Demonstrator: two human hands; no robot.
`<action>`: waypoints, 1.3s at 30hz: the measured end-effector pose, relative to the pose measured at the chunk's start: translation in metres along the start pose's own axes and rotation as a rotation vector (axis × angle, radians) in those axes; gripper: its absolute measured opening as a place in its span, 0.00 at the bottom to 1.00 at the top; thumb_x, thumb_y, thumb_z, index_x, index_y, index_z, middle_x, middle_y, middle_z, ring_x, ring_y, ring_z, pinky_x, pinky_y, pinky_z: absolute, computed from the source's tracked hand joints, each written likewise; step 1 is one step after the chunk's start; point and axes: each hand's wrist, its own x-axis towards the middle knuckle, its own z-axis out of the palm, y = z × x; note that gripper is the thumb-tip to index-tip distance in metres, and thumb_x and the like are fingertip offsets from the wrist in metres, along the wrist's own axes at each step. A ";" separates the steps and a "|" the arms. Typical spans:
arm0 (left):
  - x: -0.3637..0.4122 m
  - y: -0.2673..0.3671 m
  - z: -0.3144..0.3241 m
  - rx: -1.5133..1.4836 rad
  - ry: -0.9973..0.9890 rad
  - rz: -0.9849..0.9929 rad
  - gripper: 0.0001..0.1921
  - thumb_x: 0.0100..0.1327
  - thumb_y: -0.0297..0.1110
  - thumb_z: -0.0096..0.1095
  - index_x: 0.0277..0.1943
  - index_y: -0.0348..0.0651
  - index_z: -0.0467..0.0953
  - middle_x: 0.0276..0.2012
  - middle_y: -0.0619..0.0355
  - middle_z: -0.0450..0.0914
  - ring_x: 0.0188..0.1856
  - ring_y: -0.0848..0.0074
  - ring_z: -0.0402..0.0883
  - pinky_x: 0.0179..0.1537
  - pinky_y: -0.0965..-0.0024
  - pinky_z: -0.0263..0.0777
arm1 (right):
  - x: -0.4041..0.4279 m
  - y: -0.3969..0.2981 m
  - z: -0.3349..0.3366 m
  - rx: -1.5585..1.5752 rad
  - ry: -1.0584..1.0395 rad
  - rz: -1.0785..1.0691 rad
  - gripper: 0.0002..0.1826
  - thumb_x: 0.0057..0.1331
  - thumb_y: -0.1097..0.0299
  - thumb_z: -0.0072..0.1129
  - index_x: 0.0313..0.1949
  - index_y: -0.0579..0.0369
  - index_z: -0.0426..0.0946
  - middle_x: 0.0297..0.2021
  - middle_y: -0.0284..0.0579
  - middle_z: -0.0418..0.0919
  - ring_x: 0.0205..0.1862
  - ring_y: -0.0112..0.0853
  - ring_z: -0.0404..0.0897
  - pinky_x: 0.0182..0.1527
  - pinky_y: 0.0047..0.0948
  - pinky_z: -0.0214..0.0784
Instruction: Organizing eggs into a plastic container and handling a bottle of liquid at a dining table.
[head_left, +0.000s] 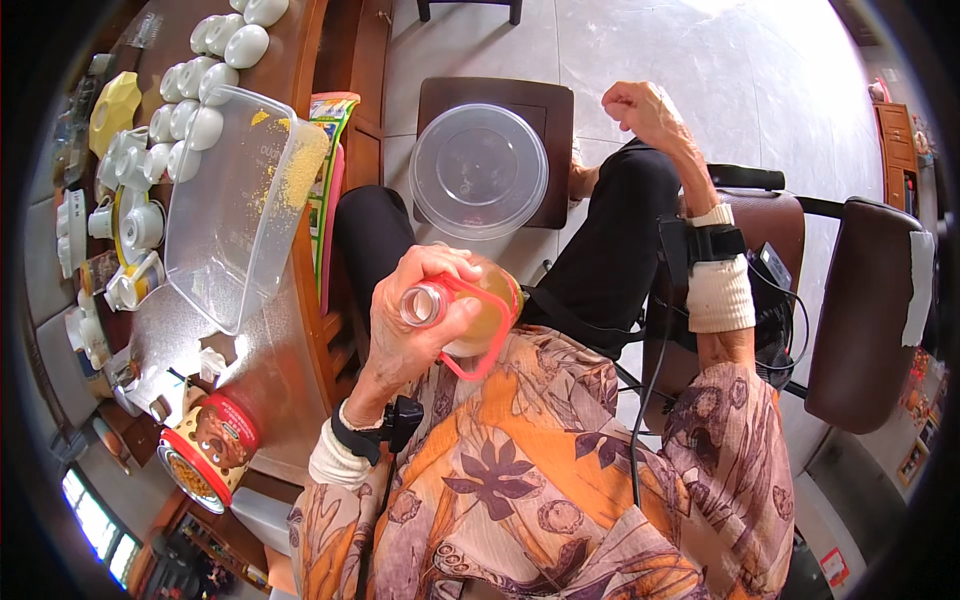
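My left hand (420, 300) grips a clear plastic bottle (491, 289) by its neck, around a pinkish-red carrying handle (480, 367). The bottle's mouth is uncapped and faces up towards me. Something pale yellow is inside; whether it is grain or liquid I cannot tell. Out over my right knee, my right hand (645, 112) is raised with its fingers curled, and the inside of the fingers is hidden. Beyond the bottle, a round translucent plastic container (478, 169) rests on a dark brown stool (555, 112) between my knees.
On the wooden table (285, 405) at left, a clear rectangular plastic tub (217, 232) has yellow grains (300, 176) along one side. White cups (246, 46) and a red-and-yellow tin (214, 442) stand near it. A brown padded chair (859, 315) and a cable (649, 405) are at right.
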 end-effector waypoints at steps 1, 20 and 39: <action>0.001 0.001 0.001 0.003 0.003 -0.019 0.12 0.50 0.22 0.64 0.39 0.39 0.72 0.38 0.57 0.79 0.48 0.69 0.76 0.53 0.68 0.66 | -0.003 -0.001 0.004 0.002 0.004 0.000 0.09 0.56 0.68 0.54 0.32 0.58 0.80 0.27 0.51 0.80 0.29 0.40 0.80 0.36 0.32 0.72; 0.001 -0.011 -0.014 -0.129 0.177 -0.124 0.09 0.53 0.23 0.61 0.37 0.38 0.71 0.39 0.52 0.80 0.49 0.69 0.76 0.54 0.67 0.67 | -0.033 -0.056 0.081 0.211 -0.313 -0.279 0.07 0.56 0.71 0.55 0.32 0.58 0.79 0.23 0.45 0.79 0.26 0.30 0.79 0.32 0.28 0.72; -0.011 -0.016 -0.019 -0.111 0.221 -0.063 0.08 0.53 0.24 0.62 0.36 0.39 0.72 0.38 0.52 0.80 0.49 0.70 0.76 0.54 0.66 0.67 | -0.051 -0.044 0.178 -0.344 -0.042 -0.570 0.03 0.55 0.75 0.49 0.24 0.59 0.69 0.18 0.54 0.76 0.23 0.47 0.79 0.23 0.43 0.68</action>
